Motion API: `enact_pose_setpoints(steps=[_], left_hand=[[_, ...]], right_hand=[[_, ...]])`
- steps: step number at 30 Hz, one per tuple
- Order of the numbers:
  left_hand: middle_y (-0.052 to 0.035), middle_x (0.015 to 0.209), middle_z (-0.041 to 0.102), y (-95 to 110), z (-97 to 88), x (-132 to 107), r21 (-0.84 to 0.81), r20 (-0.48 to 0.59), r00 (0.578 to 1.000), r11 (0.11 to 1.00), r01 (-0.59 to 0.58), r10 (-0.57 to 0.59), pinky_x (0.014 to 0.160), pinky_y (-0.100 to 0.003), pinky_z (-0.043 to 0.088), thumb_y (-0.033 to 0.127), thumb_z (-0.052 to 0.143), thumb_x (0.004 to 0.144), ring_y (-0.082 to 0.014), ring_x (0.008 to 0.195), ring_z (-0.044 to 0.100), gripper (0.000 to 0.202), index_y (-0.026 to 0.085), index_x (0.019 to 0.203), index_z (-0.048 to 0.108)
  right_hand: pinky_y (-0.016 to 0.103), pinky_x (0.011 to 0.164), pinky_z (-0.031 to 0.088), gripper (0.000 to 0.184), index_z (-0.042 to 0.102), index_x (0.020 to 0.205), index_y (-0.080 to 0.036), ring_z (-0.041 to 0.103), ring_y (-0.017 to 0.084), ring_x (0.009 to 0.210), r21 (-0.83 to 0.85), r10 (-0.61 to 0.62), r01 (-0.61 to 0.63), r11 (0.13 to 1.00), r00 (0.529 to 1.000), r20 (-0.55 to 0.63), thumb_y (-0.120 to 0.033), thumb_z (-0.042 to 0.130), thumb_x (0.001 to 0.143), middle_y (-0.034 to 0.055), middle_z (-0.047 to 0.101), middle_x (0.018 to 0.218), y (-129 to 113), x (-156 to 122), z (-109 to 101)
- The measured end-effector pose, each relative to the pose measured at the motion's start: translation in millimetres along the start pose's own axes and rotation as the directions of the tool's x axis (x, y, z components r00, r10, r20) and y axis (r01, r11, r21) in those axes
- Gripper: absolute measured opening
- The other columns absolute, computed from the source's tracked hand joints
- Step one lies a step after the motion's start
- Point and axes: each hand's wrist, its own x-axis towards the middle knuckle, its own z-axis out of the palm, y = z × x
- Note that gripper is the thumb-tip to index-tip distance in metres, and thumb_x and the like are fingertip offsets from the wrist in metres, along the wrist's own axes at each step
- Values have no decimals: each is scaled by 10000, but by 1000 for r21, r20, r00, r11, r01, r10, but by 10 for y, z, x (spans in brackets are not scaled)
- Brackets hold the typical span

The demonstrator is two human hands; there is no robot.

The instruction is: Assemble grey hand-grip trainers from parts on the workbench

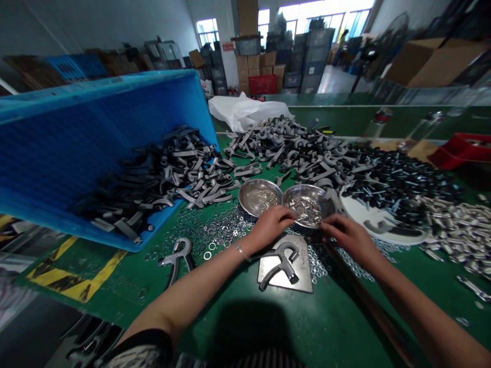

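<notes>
Head view, looking down a green workbench [226, 327], and we read it from left to right. Past the left edge of the bench, a blue plastic crate [88, 128] lies tipped on its side, with dark grip handles [161, 168] spilling out across the bench. Nearer us, an assembled hand grip trainer [178, 260] lies among loose steel washers [215, 230], which spread across the bench towards the middle. Just to its right, a second grip trainer [280, 260] rests on a steel plate [303, 276].

At the centre, two stainless steel bowls touch side by side. The left bowl [259, 197] holds small silver parts, and the right bowl [307, 204] holds short silver pieces. Our left hand [270, 227] and right hand [345, 237] are close together but not touching, both reaching to the near rim of the right bowl. We can't quite tell from here whether either hand is pinching a piece.

Behind the bowls lie a white plastic bag [245, 112] and a heap of grey handles [291, 148]. Further right, black bolts [399, 184] partly cover a white round tray [383, 227], with silver sleeves [464, 230] beside it and a red crate [460, 151] towards the far right edge.
</notes>
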Motion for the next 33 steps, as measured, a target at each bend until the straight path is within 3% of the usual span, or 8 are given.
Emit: enact_pose_setpoints(steps=[4,6,9,15,21,26,30,33], left_hand=[[-17,877,693,5,-139,-713,-161,75,970,957,241,-232,758,-276,484,238,663,883,-159,811,637,96,180,956,688],[-5,832,674,17,-94,-865,-166,82,955,941,294,-284,704,-258,461,267,695,864,-154,768,621,103,175,904,675],[-21,864,650,47,44,-866,-64,49,974,973,222,-219,763,-274,443,294,696,872,-173,853,605,140,169,815,667],[-49,897,627,69,269,-787,163,-1,972,959,231,-234,872,-342,410,268,701,867,-208,918,574,157,153,780,637],[-31,897,621,91,344,-814,176,-83,971,955,237,-226,880,-347,411,304,676,893,-191,902,565,177,155,809,630],[-60,933,623,123,385,-777,329,-18,989,933,146,-149,875,-355,424,319,637,927,-216,940,566,195,142,847,633],[-97,1015,629,81,394,-804,497,123,991,861,-111,56,946,-393,419,319,562,971,-251,1027,562,209,123,959,635],[-94,991,627,35,399,-830,535,148,984,829,-163,98,940,-391,433,328,520,990,-251,1004,571,236,121,954,628]], right_hand=[[276,591,455,249,551,756,-219,583,171,637,192,69,-158,969,912,405,-421,593,894,-3,597,699,-26,-996,353],[294,665,459,228,542,731,-215,591,185,718,167,-4,-81,983,889,458,-360,575,904,16,604,748,-53,-1309,533],[310,717,449,231,541,730,-212,592,197,782,153,-65,-3,988,894,443,-336,553,924,31,612,788,-153,-1480,668],[274,603,457,209,557,817,-206,581,150,643,343,-13,-162,925,891,454,-390,590,911,-10,566,735,-239,-1501,765],[297,611,514,300,579,863,-193,648,154,598,492,110,-306,815,915,387,-487,633,863,8,671,762,-91,-1222,732],[315,600,521,322,596,813,-200,666,187,596,290,150,-157,944,988,46,-516,583,868,27,686,734,-72,-675,628],[290,574,492,311,562,801,-218,650,185,594,173,91,-89,981,996,-1,-508,525,906,8,654,695,-15,-416,725],[285,555,465,293,540,809,-223,625,187,590,53,36,-36,998,999,-1,-473,472,945,9,634,686,25,-353,773]])
